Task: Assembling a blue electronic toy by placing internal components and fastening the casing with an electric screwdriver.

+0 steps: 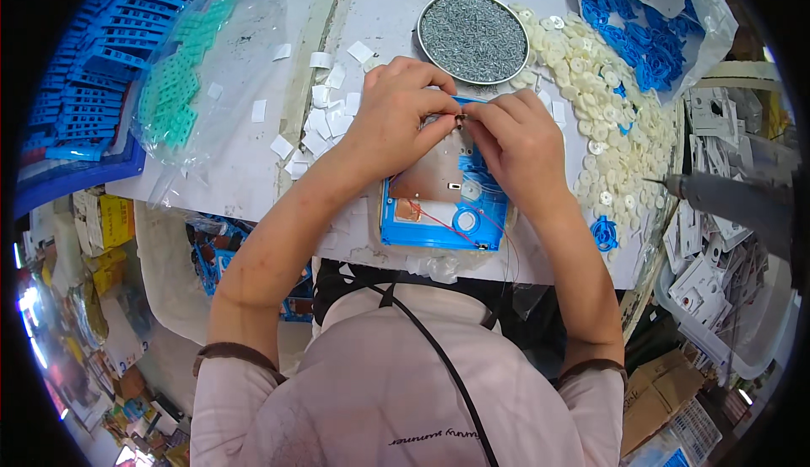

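Observation:
A blue plastic housing [422,235] lies on the white table right in front of me. Inside it sit a flat brownish plate [426,176], thin red wires [439,224] and a round white disc [471,189]. My left hand [401,117] reaches over its far left part, thumb and fingertips pinched together. Opposite, my right hand [523,142] is closed the same way. Between the fingertips of both hands shows a small dark part [460,119], too covered to name. Just beyond my hands stands a round metal dish [472,37] full of small screws.
White round plastic pieces [612,121] spread at the right, below a clear bag of blue parts [645,37]. White square pads [316,121] lie left of my hands. A grey powered screwdriver [734,201] juts in at right. Blue racks [101,62] and bagged green pieces [181,79] occupy the left.

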The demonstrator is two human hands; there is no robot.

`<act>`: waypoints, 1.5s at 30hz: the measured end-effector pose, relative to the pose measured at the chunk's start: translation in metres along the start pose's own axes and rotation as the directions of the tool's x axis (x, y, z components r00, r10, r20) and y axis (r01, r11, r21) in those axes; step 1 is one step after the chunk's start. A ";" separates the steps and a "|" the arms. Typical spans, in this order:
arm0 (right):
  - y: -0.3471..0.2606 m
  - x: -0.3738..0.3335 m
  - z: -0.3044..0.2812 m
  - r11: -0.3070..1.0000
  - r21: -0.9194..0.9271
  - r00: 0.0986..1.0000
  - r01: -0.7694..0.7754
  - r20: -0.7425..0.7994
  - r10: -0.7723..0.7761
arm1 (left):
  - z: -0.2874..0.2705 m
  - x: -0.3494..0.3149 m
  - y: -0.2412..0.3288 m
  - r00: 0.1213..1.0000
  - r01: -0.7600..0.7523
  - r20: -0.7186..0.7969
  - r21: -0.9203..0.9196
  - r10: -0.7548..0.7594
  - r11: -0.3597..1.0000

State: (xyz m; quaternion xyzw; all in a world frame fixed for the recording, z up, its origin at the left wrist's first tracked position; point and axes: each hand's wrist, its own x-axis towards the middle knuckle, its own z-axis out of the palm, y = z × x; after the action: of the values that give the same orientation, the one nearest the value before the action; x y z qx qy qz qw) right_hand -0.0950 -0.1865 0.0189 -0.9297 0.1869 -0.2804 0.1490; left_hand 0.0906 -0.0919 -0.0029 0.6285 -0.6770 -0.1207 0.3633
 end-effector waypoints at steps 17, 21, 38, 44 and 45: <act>-0.032 0.004 -0.037 0.987 -0.163 0.936 -0.002 0.348 0.060 | -0.017 0.000 0.029 0.976 -0.078 0.207 0.058 0.064 0.995; -0.031 -0.019 -0.036 0.990 -0.058 0.971 -0.128 0.197 0.137 | -0.011 -0.002 0.025 0.982 -0.057 0.182 -0.007 0.057 0.998; -0.043 -0.011 -0.032 0.983 -0.148 0.965 -0.109 0.221 0.141 | 0.013 0.012 0.033 0.999 -0.022 -0.039 0.197 0.030 0.980; -0.045 -0.010 -0.043 0.988 -0.123 0.943 -0.093 0.308 0.127 | -0.001 0.009 0.027 0.999 0.035 0.007 -0.037 -0.035 0.999; -0.047 -0.009 -0.044 0.987 -0.144 0.940 -0.075 0.319 0.118 | -0.002 0.008 0.026 1.000 0.029 0.011 -0.054 -0.028 0.998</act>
State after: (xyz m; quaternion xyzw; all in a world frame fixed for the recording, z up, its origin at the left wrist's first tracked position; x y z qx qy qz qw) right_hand -0.1150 -0.1486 0.0672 -0.9607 0.2228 -0.1021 0.1305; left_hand 0.0722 -0.0943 0.0170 0.6275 -0.6662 -0.1472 0.3751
